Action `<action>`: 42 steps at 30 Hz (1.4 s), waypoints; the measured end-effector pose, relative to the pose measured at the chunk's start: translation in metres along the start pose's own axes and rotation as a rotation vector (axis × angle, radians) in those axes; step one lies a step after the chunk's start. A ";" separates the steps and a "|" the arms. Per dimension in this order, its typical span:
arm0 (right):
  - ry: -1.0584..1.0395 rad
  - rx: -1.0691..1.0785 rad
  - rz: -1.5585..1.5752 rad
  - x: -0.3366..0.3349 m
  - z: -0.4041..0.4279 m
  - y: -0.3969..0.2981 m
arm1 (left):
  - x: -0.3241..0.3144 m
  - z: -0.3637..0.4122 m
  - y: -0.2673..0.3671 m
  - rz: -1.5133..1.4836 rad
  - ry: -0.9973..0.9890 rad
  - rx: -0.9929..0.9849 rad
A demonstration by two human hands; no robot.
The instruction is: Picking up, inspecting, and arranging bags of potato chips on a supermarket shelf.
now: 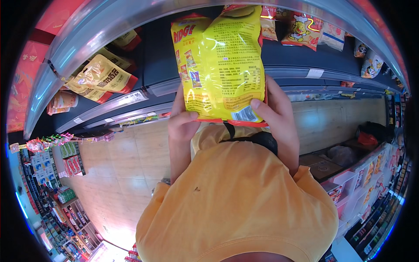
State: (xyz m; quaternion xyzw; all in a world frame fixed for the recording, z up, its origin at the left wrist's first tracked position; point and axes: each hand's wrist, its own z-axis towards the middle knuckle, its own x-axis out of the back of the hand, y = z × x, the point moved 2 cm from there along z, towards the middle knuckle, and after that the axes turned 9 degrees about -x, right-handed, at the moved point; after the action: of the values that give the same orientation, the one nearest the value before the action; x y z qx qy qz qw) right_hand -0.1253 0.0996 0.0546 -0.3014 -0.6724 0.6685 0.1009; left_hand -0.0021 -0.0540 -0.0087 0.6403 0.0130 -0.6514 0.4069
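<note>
A yellow bag of potato chips (216,62) is held up in front of me between both hands, its printed back towards me. The back bears small writing, a nutrition table, little pictures of bags and a barcode at the lower right. My left hand (183,122) grips its lower left corner, thumb on the front face. At the lower right, my right hand (278,109) holds the edge with the thumb beside the barcode. The other fingers of both hands are hidden behind the bag.
Behind the bag runs a dark store shelf (160,46) with clear front strips. Gold snack pouches (101,78) lie at its left, more snack bags (301,32) at its right. Low bins (350,183) stand to my right, stocked racks (78,219) to the lower left, on wood-look flooring (131,163).
</note>
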 end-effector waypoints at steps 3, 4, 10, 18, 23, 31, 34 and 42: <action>-0.038 0.026 0.033 0.001 -0.003 0.000 | -0.002 0.002 0.001 -0.030 -0.027 0.034; -0.040 0.025 0.031 0.001 -0.005 -0.001 | -0.002 0.002 0.001 -0.031 -0.025 0.031; -0.138 0.060 0.059 -0.001 -0.009 -0.007 | -0.004 0.001 0.000 -0.161 -0.063 0.023; -0.200 0.144 0.110 -0.001 -0.010 -0.007 | -0.004 -0.002 -0.003 -0.253 -0.085 0.018; -0.189 0.137 0.111 -0.001 -0.011 -0.004 | -0.004 -0.004 -0.002 -0.281 -0.077 0.040; -0.177 0.172 0.075 -0.003 -0.012 -0.004 | -0.004 -0.007 -0.002 -0.277 -0.089 0.036; -0.164 0.151 0.094 -0.003 -0.013 -0.004 | -0.003 -0.008 -0.002 -0.269 -0.073 0.050; -0.146 0.136 0.069 -0.006 -0.013 0.000 | -0.005 -0.012 0.000 -0.272 -0.052 0.021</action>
State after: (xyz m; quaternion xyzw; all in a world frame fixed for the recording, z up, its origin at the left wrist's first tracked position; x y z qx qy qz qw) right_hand -0.1140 0.1076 0.0573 -0.2675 -0.6203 0.7358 0.0486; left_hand 0.0067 -0.0449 -0.0069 0.6198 0.0824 -0.7170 0.3081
